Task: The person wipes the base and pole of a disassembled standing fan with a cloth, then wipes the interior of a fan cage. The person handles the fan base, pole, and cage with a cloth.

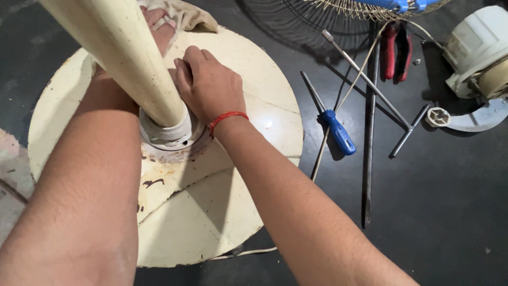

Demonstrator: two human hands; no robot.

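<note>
Right hand (209, 87) resting curled against foot of cream pole (127, 58), fingers pressing at white collar (169, 132); whether grip is closing round pole, cannot tell. Left hand (159, 26) lying behind pole, mostly hidden, grip unreadable. Pole standing in centre of round cream base (211, 212) on dark floor. Blue screwdriver (338, 132), red pliers (397, 50), metal rods lying right of base.

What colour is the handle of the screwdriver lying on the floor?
Blue. The screwdriver handle shows clearly in the head view, right of the round cream base.
</note>
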